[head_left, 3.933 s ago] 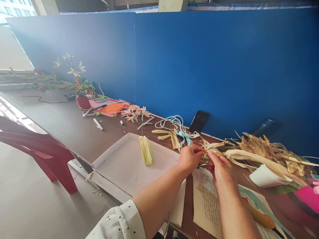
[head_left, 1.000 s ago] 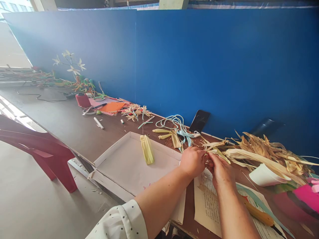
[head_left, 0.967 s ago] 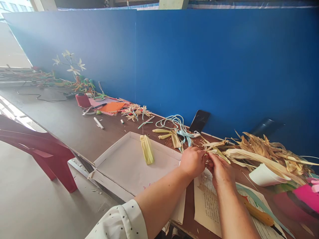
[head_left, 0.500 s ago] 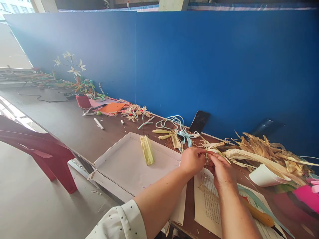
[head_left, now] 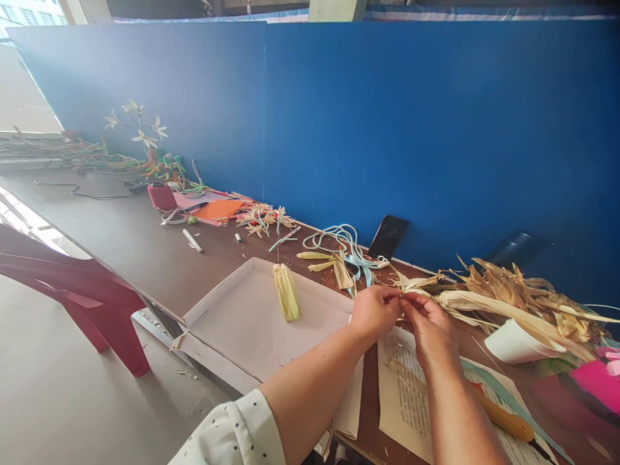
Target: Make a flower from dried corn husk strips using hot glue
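My left hand (head_left: 376,314) and my right hand (head_left: 429,323) meet fingertip to fingertip above the table, both pinched closed. What sits between the fingers is too small and too hidden to name. Just behind them lie pale dried corn husks (head_left: 421,282). To the left, a yellow-green piece of husk (head_left: 287,294) rests in a shallow white cardboard box lid (head_left: 232,323). Beneath my right wrist are printed sheets (head_left: 404,387), with a yellow-handled tool (head_left: 508,420) lying on them by my forearm.
A white cup (head_left: 520,342) lies tipped by the husk pile (head_left: 537,290). The phone (head_left: 389,236) leans on the blue partition (head_left: 387,129). Pale blue cord (head_left: 339,236), husk flowers (head_left: 261,219), an orange sheet (head_left: 219,210) and a red thread spool (head_left: 161,196) line the back. A red chair (head_left: 97,297) stands left.
My right hand's fingers have shifted slightly against the left fingertips. Both hands keep nearly the same place, and the things on the table have not moved.
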Action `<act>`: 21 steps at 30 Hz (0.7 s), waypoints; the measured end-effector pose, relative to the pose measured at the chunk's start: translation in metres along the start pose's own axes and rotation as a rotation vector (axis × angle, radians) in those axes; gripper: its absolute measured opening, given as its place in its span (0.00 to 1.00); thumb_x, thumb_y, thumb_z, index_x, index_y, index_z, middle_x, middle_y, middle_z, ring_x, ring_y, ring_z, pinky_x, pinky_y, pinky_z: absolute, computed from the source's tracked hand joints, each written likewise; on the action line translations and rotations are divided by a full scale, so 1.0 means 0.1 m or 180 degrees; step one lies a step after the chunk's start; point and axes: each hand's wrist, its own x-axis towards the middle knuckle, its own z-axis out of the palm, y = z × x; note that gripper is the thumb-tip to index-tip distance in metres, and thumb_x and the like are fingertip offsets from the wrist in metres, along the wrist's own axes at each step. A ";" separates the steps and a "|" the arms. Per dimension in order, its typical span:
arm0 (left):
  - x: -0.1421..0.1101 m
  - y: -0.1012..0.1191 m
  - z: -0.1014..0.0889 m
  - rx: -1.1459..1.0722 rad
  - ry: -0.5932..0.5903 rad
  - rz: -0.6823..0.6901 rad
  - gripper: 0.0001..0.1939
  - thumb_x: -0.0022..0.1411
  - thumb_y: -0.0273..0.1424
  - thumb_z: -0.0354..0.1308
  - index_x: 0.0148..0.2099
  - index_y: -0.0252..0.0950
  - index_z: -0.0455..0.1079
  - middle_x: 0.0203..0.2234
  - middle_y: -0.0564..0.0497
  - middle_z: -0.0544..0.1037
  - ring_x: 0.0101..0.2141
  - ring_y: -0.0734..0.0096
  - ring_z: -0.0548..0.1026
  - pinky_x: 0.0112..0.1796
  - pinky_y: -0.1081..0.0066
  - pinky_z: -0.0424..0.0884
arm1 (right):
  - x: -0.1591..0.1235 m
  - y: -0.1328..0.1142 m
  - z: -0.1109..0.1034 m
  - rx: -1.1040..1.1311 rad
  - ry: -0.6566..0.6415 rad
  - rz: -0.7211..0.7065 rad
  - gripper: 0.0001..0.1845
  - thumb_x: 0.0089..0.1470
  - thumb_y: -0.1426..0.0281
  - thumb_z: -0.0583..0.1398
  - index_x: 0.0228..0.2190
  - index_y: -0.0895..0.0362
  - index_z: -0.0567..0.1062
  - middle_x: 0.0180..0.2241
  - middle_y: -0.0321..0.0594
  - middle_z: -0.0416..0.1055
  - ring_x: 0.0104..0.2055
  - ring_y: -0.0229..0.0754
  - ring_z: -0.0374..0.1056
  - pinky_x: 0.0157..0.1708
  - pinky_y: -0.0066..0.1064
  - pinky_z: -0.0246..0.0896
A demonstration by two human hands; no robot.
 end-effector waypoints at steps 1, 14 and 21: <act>0.00 0.01 0.00 0.0015 0.0059 0.0027 0.17 0.55 0.29 0.51 0.44 0.40 0.77 0.37 0.51 0.79 0.38 0.68 0.75 0.44 0.72 0.69 | 0.02 0.02 -0.01 -0.0057 -0.0047 -0.0090 0.23 0.30 0.61 0.72 0.31 0.54 0.75 0.29 0.37 0.74 0.28 0.39 0.68 0.24 0.29 0.64; -0.07 0.06 -0.01 0.0339 0.0362 0.0554 0.17 0.56 0.26 0.52 0.46 0.38 0.76 0.38 0.48 0.72 0.38 0.69 0.72 0.43 0.71 0.70 | 0.10 0.08 -0.07 -0.0481 -0.0046 -0.0517 0.24 0.35 0.56 0.70 0.32 0.55 0.70 0.31 0.40 0.75 0.34 0.45 0.72 0.33 0.35 0.68; 0.01 0.05 -0.09 0.0393 0.0788 0.0155 0.24 0.56 0.25 0.52 0.56 0.35 0.67 0.41 0.46 0.73 0.36 0.69 0.71 0.43 0.67 0.68 | 0.10 0.04 -0.09 -0.0370 0.0162 -0.0418 0.30 0.33 0.58 0.72 0.36 0.55 0.67 0.31 0.40 0.75 0.36 0.45 0.73 0.35 0.35 0.67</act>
